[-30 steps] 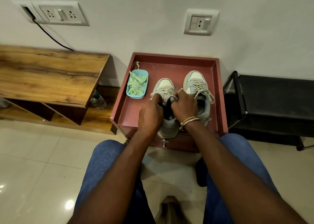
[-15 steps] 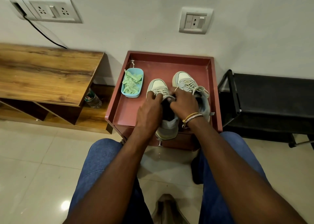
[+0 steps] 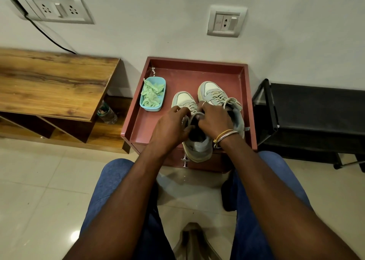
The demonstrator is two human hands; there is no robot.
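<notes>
Two grey and white sneakers stand side by side on a red side table [image 3: 243,93]. The left sneaker [image 3: 199,147] has its heel over the table's front edge. My left hand [image 3: 169,127] grips the left side of its opening, fingers curled near the laces. My right hand [image 3: 214,119] holds the tongue and the right side of the same opening, with bangles on the wrist. The right sneaker [image 3: 215,93] stands untouched behind my right hand, its laces loose.
A light blue tub [image 3: 161,99] of green scraps sits at the table's left. A wooden bench [image 3: 49,84] stands to the left with a bottle [image 3: 106,113] under it. A black rack [image 3: 312,117] stands to the right. My knees in blue jeans frame the tiled floor.
Both hands have shifted a little toward the toe of the left sneaker and pulled its opening wider. The camera has moved slightly; the sneakers stay in place.
</notes>
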